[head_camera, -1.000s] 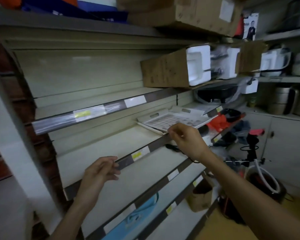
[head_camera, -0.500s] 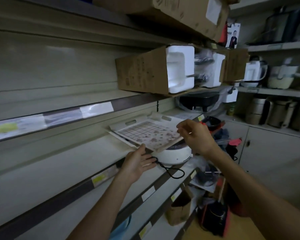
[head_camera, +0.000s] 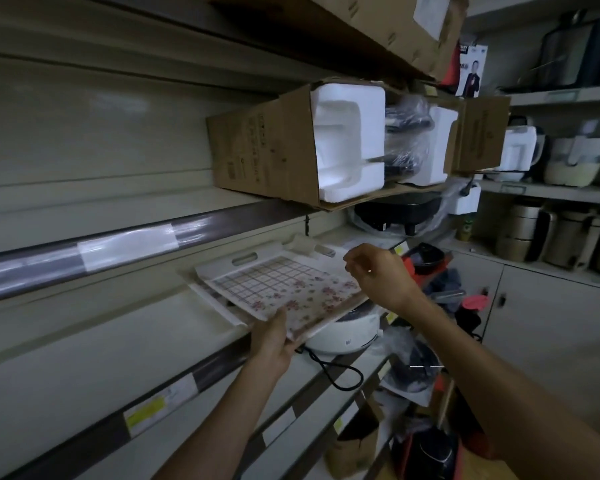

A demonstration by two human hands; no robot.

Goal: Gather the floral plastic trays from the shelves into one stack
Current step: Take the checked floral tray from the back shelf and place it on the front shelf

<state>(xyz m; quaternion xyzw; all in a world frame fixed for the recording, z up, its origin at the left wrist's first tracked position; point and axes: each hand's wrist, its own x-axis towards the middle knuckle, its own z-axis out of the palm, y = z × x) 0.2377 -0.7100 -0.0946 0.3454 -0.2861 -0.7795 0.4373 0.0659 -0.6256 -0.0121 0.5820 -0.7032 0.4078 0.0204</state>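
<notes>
- The floral tray (head_camera: 284, 289) lies tilted over the shelf (head_camera: 125, 327) edge, on a second tray (head_camera: 215, 306) (only its rim shows).
- The left hand (head_camera: 274, 341) grips its near corner, thumb on top.
- The right hand (head_camera: 378, 275) hovers at its far edge, fingers loosely curled, holding nothing.
- A white cooker (head_camera: 347, 334) sits just below.

We lose the left hand (head_camera: 272, 341) fingers under the tray (head_camera: 284, 289), and a second tray (head_camera: 215, 304) beneath shows only its edge. The right hand (head_camera: 378, 275) covers the tray's far corner. The cooker (head_camera: 343, 336) sits half hidden below; box (head_camera: 267, 147) print is unreadable.
</notes>
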